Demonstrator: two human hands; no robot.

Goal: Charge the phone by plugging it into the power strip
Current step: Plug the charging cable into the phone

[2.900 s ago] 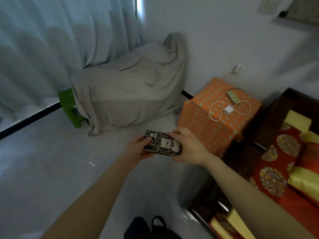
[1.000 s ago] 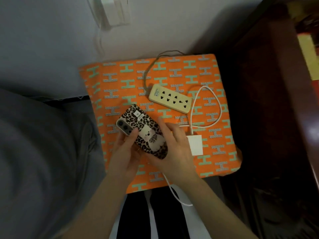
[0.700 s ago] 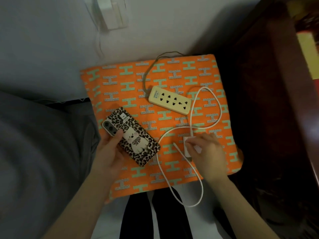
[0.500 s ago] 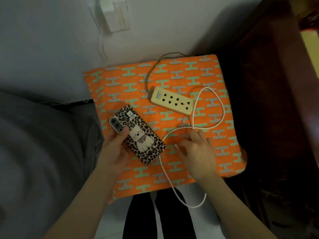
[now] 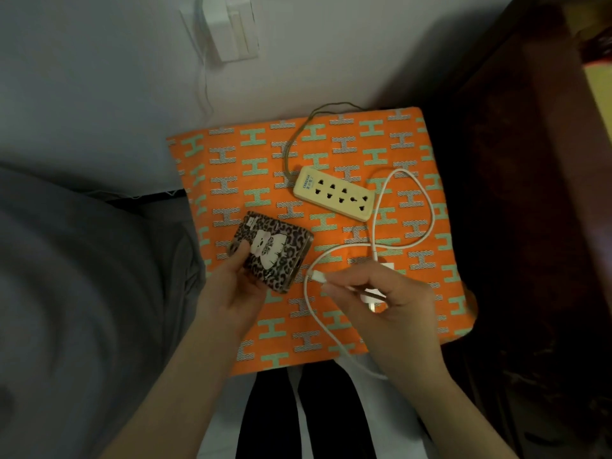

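My left hand [image 5: 231, 293] grips a phone [image 5: 273, 250] in a leopard-print case with a white figure, tilted so its bottom edge faces right. My right hand [image 5: 390, 303] pinches the small connector [image 5: 318, 276] of a white charging cable [image 5: 427, 207], a few centimetres from the phone's bottom edge. The white charger block [image 5: 374, 298] sits partly under my right palm, its prongs showing. A cream power strip [image 5: 334, 193] with several empty sockets lies on the orange patterned cloth [image 5: 231, 167], behind the phone.
The cloth covers a small stand against a white wall. A white wall box [image 5: 231, 28] hangs above. Grey draped fabric [image 5: 66, 293] fills the left. Dark wooden furniture [image 5: 530, 226] stands on the right. My dark trouser legs [image 5: 275, 419] show below.
My right hand has picked up the cable's connector end and lifted the charger block off the cloth. My left hand has tilted the phone so its bottom edge faces the connector.
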